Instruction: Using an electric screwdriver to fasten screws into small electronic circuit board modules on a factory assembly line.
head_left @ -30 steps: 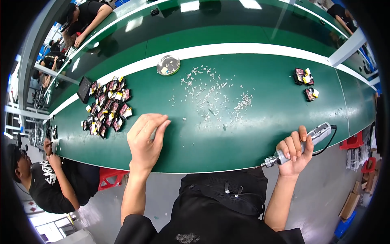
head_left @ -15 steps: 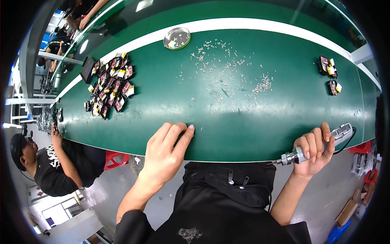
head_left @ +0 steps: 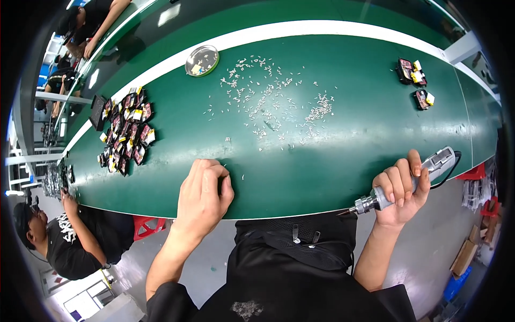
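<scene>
My right hand is wrapped round a grey electric screwdriver, whose bit points left along the table's front edge. My left hand rests low over the green table, left of the middle. Its fingers are curled in with the thumb close to the index finger; whatever may lie between the fingertips is too small to make out. One tiny pale piece lies just right of it. Farther back, many small silvery, pin-like pieces are strewn over the tabletop.
A pile of small black units with yellow and white tags lies at the left. Similar units sit at the back right. A round metal dish holds a few small bits. Another person works at the far left.
The view has shifted, so the table's things appear farther left. My left hand's fingers have curled in from a more stretched reach. The right hand still grips the screwdriver.
</scene>
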The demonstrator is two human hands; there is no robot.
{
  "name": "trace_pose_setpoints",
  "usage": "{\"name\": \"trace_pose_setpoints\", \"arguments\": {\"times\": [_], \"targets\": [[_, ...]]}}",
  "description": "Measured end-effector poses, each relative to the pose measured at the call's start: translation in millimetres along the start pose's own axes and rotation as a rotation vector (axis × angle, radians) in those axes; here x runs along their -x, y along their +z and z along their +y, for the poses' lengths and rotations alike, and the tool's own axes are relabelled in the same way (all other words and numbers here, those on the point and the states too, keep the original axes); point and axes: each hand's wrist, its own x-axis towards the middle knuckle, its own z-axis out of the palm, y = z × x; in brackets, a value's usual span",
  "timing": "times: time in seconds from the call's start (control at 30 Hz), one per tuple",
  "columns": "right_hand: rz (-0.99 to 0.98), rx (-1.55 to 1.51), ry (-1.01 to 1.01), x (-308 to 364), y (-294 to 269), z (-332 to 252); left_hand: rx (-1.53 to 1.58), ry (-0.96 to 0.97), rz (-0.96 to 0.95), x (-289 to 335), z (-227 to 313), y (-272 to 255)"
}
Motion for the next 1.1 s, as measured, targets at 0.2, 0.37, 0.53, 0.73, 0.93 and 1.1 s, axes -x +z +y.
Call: {"name": "trace_pose_setpoints", "arguments": {"times": [0.2, 0.37, 0.53, 0.73, 0.93, 1.1], "targets": [[0.020, 0.015, -0.027, -3, 3, 2, 0.240, -0.152, 0.143, -3, 19, 8], [0.070, -0.029, -0.116, -6, 31, 11, 0.770, -0.168, 0.211, -10, 62, 30], [-0.003, -0.050, -0.193, -15, 71, 19, 1.469, -0.402, 0.099, -18, 93, 41], [0.012, -0.002, -0.234, -16, 70, 20, 1.828, -0.475, 0.019, -17, 97, 51], [0.016, 0.003, -0.228, -15, 66, 17, 1.798, -0.412, 0.000, -18, 100, 54], [0.003, 0.028, -0.223, -16, 63, 17, 1.716, -0.410, -0.007, -19, 98, 53]]}}
